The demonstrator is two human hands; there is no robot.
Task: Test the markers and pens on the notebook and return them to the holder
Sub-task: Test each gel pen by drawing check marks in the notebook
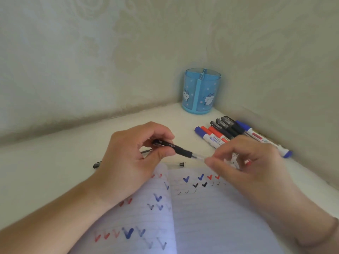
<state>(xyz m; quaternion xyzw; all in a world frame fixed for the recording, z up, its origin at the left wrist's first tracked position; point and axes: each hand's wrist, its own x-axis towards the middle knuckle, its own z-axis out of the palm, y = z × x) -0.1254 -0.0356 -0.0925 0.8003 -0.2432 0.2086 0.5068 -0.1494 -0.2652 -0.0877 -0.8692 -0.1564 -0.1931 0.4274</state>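
Observation:
My left hand (128, 156) grips a black pen (176, 148) by its barrel, held level above the top of the open lined notebook (211, 213). My right hand (244, 162) pinches the pen's clear tip end between thumb and forefinger. The notebook pages carry several red, blue and black check marks. The blue translucent pen holder (201, 91) stands in the desk's back corner with nothing sticking out of it.
Several markers and pens (225, 132), blue, red and black, lie side by side right of the holder along the wall. A small black cap (181, 164) lies by the notebook's top edge. Another dark pen (98, 165) pokes out behind my left hand.

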